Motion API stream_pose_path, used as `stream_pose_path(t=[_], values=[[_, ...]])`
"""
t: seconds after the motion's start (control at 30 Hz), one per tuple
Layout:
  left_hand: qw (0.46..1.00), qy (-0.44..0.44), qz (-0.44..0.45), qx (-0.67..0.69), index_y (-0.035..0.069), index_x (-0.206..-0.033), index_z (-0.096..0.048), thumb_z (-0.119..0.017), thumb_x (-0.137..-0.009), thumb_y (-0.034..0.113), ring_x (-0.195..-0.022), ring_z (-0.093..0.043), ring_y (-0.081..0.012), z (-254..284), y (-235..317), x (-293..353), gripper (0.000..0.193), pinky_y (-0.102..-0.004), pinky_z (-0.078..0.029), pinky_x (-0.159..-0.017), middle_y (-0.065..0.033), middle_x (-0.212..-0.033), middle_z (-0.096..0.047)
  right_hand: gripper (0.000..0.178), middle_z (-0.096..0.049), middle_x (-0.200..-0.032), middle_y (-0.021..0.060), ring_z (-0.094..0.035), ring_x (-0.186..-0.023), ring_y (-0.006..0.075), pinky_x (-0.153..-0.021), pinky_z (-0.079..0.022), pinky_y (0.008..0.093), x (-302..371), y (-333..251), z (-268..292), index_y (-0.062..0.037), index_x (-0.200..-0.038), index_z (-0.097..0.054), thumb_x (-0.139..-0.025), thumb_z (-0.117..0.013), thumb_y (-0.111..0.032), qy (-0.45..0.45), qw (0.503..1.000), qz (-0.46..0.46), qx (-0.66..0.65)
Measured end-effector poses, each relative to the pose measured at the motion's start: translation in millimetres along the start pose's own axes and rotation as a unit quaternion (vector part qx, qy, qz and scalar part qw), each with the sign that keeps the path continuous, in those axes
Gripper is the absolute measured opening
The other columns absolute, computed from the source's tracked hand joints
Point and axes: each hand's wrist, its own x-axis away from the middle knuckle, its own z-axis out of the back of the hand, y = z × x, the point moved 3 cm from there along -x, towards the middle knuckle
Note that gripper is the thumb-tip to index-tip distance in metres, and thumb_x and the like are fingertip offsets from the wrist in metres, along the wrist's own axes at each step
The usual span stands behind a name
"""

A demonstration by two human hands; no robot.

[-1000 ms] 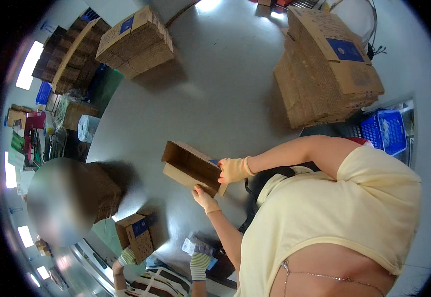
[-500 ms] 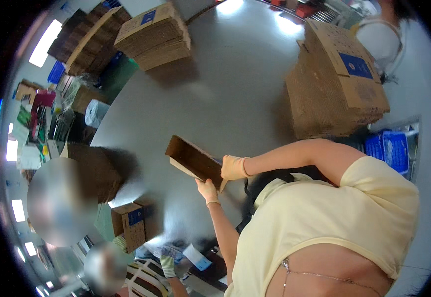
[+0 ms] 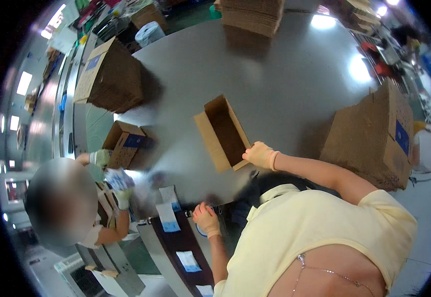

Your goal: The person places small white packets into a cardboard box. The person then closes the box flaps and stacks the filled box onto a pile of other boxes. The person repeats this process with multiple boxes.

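An open cardboard box (image 3: 206,141) stands on the grey table (image 3: 191,84) in front of me, its inside bare. My right hand (image 3: 261,156), in a thin pale glove, is closed on the box's near right edge. Away from the box, my left hand (image 3: 205,220) hovers beside a dark conveyor belt (image 3: 176,237), fingers loosely bent and apart, with nothing seen in it. Blue-and-white packets lie along that belt, one packet (image 3: 168,218) close to my left hand and another packet (image 3: 188,261) nearer to me.
Flat-cardboard stacks stand on the table: a right stack (image 3: 359,133), a far stack (image 3: 252,15) and a left stack (image 3: 114,79). A co-worker's striped gloved hand (image 3: 99,158) touches another open carton (image 3: 126,146); their other hand holds packets (image 3: 119,179).
My view has turned left, bringing the belt into sight. My left hand has let go of the box and moved toward the belt. My right hand stays on the box, which now sits more upright.
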Motion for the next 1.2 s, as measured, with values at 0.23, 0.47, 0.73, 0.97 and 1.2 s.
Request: stream_pose_path(t=[0.23, 0.47, 0.73, 0.97, 1.2], values=[[0.990, -0.014, -0.103, -0.094, 0.015, -0.100, -0.061, -0.064, -0.077, 0.021, -0.104, -0.054, -0.0258, -19, -12, 28, 0.024, -0.0443, -0.042, -0.084, -0.0026, -0.109, -0.058, 0.018, -0.066, -0.090, 0.0068, -0.067, -0.083, 0.0219, -0.073, -0.051, 0.0346, -2, -10, 14, -0.0086, -0.102, -0.061, -0.084, -0.060, -0.010, -0.045, 0.999, -0.015, 0.019], [0.987, 0.042, -0.117, -0.104, 0.015, -0.092, -0.059, -0.063, -0.079, 0.019, -0.100, -0.054, -0.0242, -15, -5, 22, 0.015, -0.0431, -0.043, -0.081, -0.0005, -0.101, -0.058, 0.018, -0.066, -0.091, 0.0074, -0.066, -0.085, 0.0228, -0.074, -0.050, 0.0348, -4, -13, 13, -0.0081, -0.101, -0.060, -0.083, -0.060, -0.009, -0.051, 0.998, -0.045, -0.014], [0.986, 0.049, -0.124, -0.102, 0.015, -0.087, -0.057, -0.059, -0.077, 0.017, -0.096, -0.054, -0.0228, -9, -3, 20, 0.011, -0.0405, -0.043, -0.080, -0.0007, -0.097, -0.057, 0.013, -0.067, -0.087, 0.0093, -0.067, -0.081, 0.0251, -0.071, -0.050, 0.0361, -3, -11, 16, -0.0070, -0.095, -0.062, -0.082, -0.060, -0.008, -0.024, 0.998, -0.054, -0.035], [0.989, -0.020, -0.099, -0.109, 0.017, -0.099, -0.059, -0.068, -0.074, 0.022, -0.106, -0.052, -0.0241, -21, -13, 25, 0.027, -0.0433, -0.041, -0.086, -0.0007, -0.106, -0.057, 0.011, -0.067, -0.078, 0.0100, -0.067, -0.075, 0.0266, -0.070, -0.050, 0.0376, -3, -12, 17, -0.0073, -0.091, -0.063, -0.082, -0.058, -0.007, 0.004, 0.997, -0.052, -0.050], [0.987, 0.048, -0.123, -0.088, 0.015, -0.085, -0.056, -0.062, -0.076, 0.020, -0.093, -0.055, -0.0233, -10, -4, 19, 0.011, -0.0417, -0.043, -0.077, -0.0008, -0.092, -0.056, 0.013, -0.068, -0.084, 0.0114, -0.067, -0.078, 0.0272, -0.071, -0.050, 0.0377, -3, -11, 13, -0.0076, -0.094, -0.063, -0.082, -0.058, -0.007, -0.004, 0.997, -0.060, -0.058]])
